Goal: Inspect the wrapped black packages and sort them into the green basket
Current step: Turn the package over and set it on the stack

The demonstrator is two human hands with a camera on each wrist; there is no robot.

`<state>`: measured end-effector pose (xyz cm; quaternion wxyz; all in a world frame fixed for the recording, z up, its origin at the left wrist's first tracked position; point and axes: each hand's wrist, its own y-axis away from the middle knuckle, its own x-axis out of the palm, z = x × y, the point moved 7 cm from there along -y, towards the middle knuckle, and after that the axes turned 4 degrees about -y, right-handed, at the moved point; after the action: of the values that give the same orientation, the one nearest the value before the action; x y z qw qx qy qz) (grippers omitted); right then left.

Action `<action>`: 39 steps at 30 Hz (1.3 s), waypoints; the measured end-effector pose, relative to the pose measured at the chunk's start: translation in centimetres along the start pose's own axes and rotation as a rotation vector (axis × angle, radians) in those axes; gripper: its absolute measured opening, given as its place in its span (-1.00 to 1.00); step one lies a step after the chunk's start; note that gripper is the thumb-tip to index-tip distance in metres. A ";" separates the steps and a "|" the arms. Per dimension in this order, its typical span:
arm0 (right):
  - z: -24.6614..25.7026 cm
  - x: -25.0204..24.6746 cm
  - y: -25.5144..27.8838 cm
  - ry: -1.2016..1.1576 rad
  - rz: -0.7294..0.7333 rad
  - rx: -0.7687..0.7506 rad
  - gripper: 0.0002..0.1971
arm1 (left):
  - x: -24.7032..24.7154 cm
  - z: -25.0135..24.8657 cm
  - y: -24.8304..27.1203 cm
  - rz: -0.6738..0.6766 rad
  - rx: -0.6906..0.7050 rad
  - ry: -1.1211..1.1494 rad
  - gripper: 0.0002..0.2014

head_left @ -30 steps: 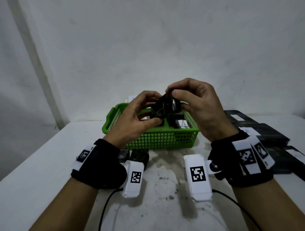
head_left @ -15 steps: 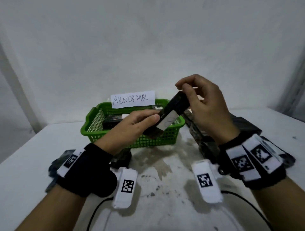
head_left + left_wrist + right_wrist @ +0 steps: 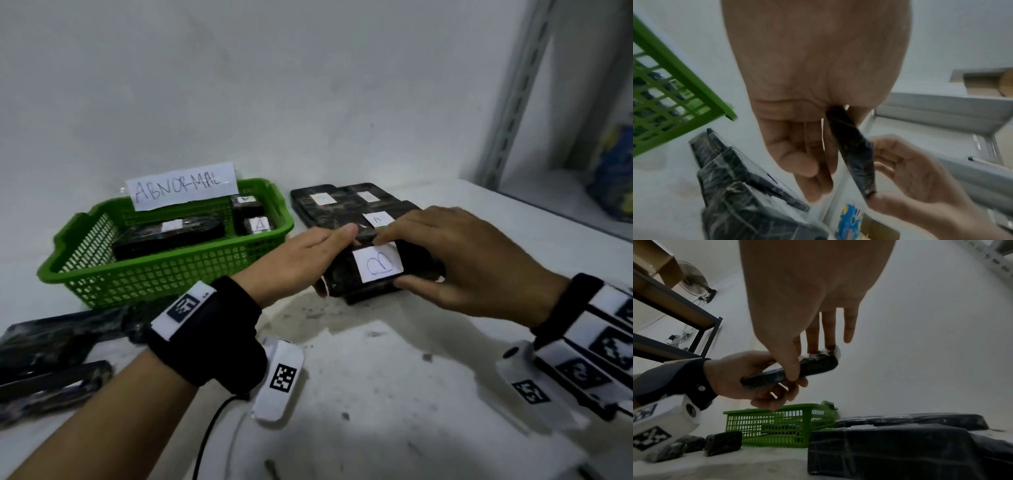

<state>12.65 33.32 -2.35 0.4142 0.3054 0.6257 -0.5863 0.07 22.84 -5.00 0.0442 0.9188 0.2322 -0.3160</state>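
Your left hand point(image 3: 301, 260) and right hand point(image 3: 472, 263) both grasping the B-labelled black package point(image 3: 373, 274), raised above the table point(image 3: 376, 394) centre, green basket point(image 3: 164, 274) toward the far-left edge holding wrapped packages point(image 3: 168, 234), more stacked point(image 3: 342, 205) far right.

basket point(image 3: 164, 274) left, packages point(image 3: 342, 205) right (three inside)

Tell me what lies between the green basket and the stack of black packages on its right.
Only a bare strip of white table separates the green basket from the stack, per the head view.
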 end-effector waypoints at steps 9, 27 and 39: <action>-3.9 4.9 2.1 -0.060 0.401 0.235 -0.73 | 2.7 1.4 -1.9 0.132 0.031 -0.524 -0.58; 0.4 4.4 -4.4 -0.026 0.378 0.234 -0.80 | -3.6 3.2 1.9 -0.067 -0.104 -0.260 -0.72; 18.3 12.9 -16.6 -0.547 0.517 -0.020 -0.83 | -16.3 9.6 19.4 -0.333 -0.451 -0.543 -0.87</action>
<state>-4.89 11.85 -5.14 0.7032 0.2815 0.3999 -0.5161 -7.79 -3.10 -4.09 0.2530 0.7188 0.4215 -0.4916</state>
